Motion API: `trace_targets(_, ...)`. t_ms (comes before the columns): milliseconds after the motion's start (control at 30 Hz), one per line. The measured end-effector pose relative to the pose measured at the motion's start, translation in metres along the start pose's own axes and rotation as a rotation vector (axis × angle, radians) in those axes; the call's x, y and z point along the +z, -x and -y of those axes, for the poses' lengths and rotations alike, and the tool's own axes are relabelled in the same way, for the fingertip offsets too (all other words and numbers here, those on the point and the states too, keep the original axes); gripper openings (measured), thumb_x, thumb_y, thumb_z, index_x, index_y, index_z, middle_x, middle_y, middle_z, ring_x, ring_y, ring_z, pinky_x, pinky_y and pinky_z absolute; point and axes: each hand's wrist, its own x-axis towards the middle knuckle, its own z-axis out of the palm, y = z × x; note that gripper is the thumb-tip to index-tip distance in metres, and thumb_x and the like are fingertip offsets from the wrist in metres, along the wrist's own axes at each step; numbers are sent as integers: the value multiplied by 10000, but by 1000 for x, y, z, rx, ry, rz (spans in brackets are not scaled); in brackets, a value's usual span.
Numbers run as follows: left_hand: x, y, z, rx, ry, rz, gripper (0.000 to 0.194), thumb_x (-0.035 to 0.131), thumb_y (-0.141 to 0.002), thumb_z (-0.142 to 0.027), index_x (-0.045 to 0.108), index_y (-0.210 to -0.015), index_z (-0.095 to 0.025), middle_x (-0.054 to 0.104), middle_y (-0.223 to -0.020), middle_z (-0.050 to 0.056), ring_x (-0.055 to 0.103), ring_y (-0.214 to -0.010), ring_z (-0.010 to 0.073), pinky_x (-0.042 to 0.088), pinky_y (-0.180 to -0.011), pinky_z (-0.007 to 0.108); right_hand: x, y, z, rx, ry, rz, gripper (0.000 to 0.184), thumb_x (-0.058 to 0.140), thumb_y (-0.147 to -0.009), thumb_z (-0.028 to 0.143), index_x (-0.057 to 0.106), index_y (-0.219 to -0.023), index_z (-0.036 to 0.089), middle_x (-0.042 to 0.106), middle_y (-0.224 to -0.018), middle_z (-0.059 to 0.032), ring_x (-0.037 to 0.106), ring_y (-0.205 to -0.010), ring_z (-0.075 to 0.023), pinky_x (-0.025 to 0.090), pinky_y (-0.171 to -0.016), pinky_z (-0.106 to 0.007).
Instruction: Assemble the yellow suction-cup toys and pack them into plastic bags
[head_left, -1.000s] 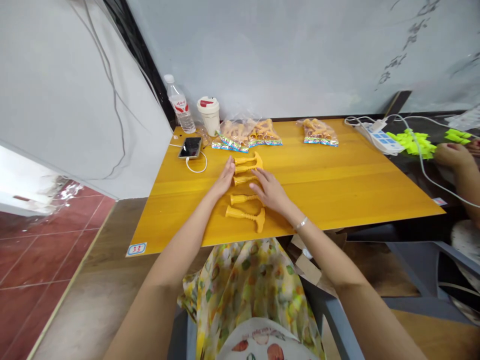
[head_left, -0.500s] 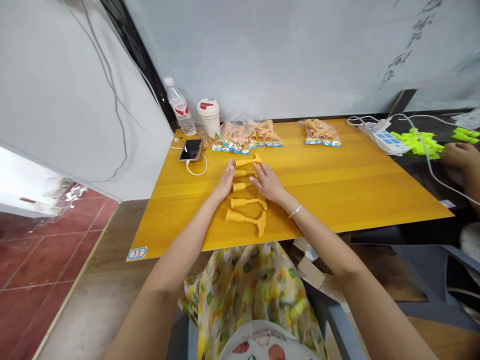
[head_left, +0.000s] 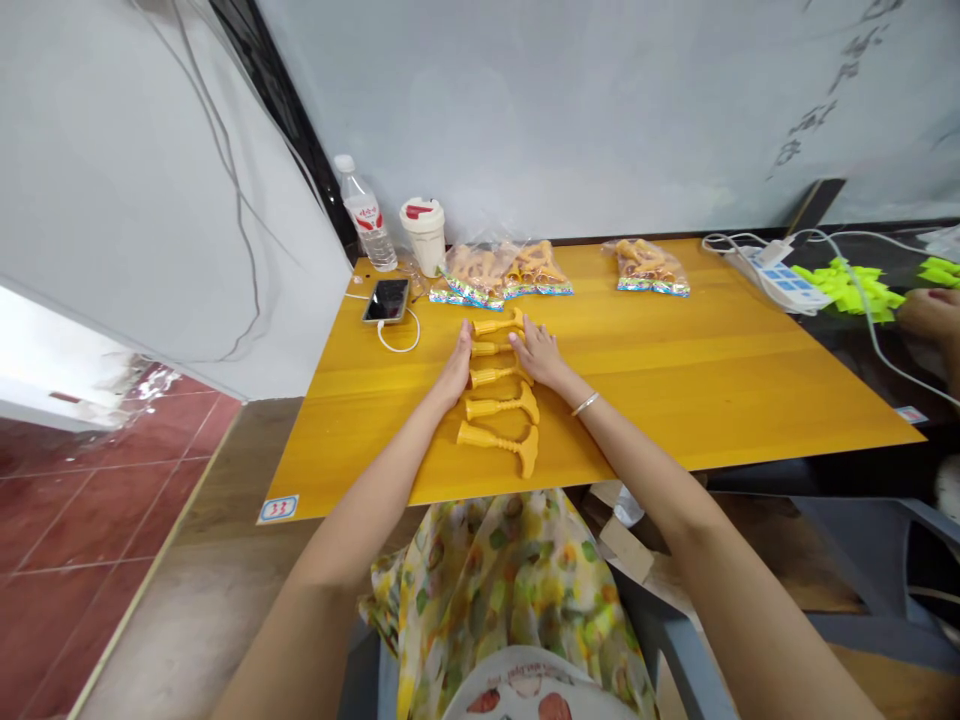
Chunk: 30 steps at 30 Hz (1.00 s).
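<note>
Several yellow plastic toy hammers lie in a column on the table, handles to the left and heads to the right. The nearest toy hammer (head_left: 499,440) is slightly tilted, and the one above it (head_left: 501,405) lies beside it, both away from my fingers. My left hand (head_left: 456,368) rests on edge along the handle ends of the upper hammers, fingers straight and together. At their heads lies my right hand (head_left: 541,357), fingers stretched out, touching the upper hammers and partly covering their heads. Neither hand grips anything.
Clear bags of yellow toy hammers (head_left: 536,265) and a separate bag (head_left: 649,268) lie along the wall. A bottle (head_left: 369,222), lidded cup (head_left: 424,238) and charging phone (head_left: 387,300) stand or lie at back left. A power strip (head_left: 784,280), bright green pieces (head_left: 847,288) and another person's hand (head_left: 930,312) are at right.
My right hand has drawn from over the hammers to their head ends, uncovering more of them. The upper hammers now sit more evenly between my palms. My left hand stays at the handle ends.
</note>
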Motion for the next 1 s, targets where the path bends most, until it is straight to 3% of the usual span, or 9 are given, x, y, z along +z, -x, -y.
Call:
trace_targets(133, -1, -2, 2, -22, 29, -55, 860, 62, -900, -780, 100, -1607, -290, 84, -1687, 10, 103, -1554, 169, 159, -1273, 380, 6, 1, -6, -63, -70, -14, 761, 228, -1005, 610, 227, -1596, 129, 335, -1607, -188, 272, -1502, -359, 207, -1195, -618)
trace_targets(367, 1, 0, -2, -7, -23, -70, 879, 47, -894, -781, 129, -1607, -273, 194, -1671, 19, 101, -1555, 186, 125, -1280, 369, 12, 15, 1, -54, -43, 21, 829, 228, -998, 644, 204, -1592, 65, 219, -1634, -242, 163, -1536, -353, 156, -1219, -580)
trace_targets(567, -2, -2, 1, -22, 39, -60, 876, 11, -904, -762, 92, -1610, -250, 63, -1692, 36, 94, -1558, 158, 143, -1272, 345, 12, 25, 14, -40, 14, 25, 832, 234, -1001, 644, 190, -1594, 63, 195, -1637, -248, 151, -1539, -343, 161, -1227, -542)
trace_targets(767, -3, -4, 4, -15, -9, -86, 842, 38, -913, -757, 136, -1603, -284, 109, -1694, 26, 107, -1559, 167, 130, -1274, 373, 19, 31, 16, -48, 46, 6, 849, 267, -991, 659, 220, -1586, 55, 200, -1633, -261, 148, -1538, -357, 164, -1225, -547)
trace_targets(833, -5, -1, -1, -5, -55, -83, 843, 102, -914, -770, 166, -1598, -283, 126, -1693, 32, 110, -1562, 184, 122, -1276, 385, 22, 31, 15, -55, 34, -13, 853, 269, -984, 674, 237, -1584, 68, 207, -1634, -254, 146, -1538, -358, 167, -1221, -562)
trace_targets(900, -8, 4, -10, 36, -145, -80, 881, 266, -888, -799, 227, -1585, -262, 155, -1688, 63, 115, -1566, 218, 110, -1277, 403, 22, 30, 14, -65, 15, -30, 846, 274, -979, 683, 249, -1585, 93, 197, -1643, -234, 136, -1541, -356, 174, -1217, -575)
trace_targets(1000, -15, 11, -28, 179, -325, -99, 864, 532, -804, -781, 452, -1475, -242, 241, -1663, 105, 168, -1557, 273, 122, -1273, 439, 13, 26, 10, -85, 8, -40, 761, 297, -1002, 620, 270, -1586, 133, 169, -1664, -179, 112, -1544, -362, 185, -1210, -601)
